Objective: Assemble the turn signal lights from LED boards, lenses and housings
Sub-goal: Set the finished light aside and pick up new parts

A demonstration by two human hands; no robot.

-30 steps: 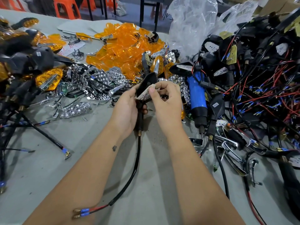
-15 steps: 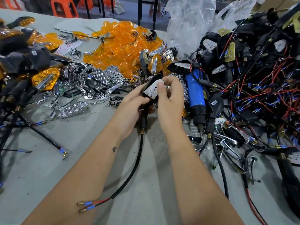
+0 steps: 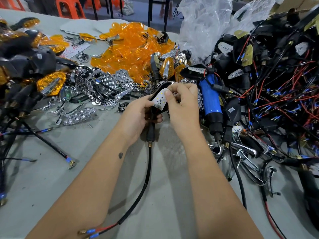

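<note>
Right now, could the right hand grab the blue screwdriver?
Probably yes, once it lets go. The right hand is pinching the LED board, but the blue screwdriver lies just beside it, on top of the parts with its blue grip uncovered.

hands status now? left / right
Left hand: grips the black housing by its stem.
Right hand: fingers curled, thumb pressing the white LED board into the housing.

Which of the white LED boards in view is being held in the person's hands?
The LED board sitting in the black housing at centre, under the right hand's thumb; the others lie untouched in the wire pile.
</note>
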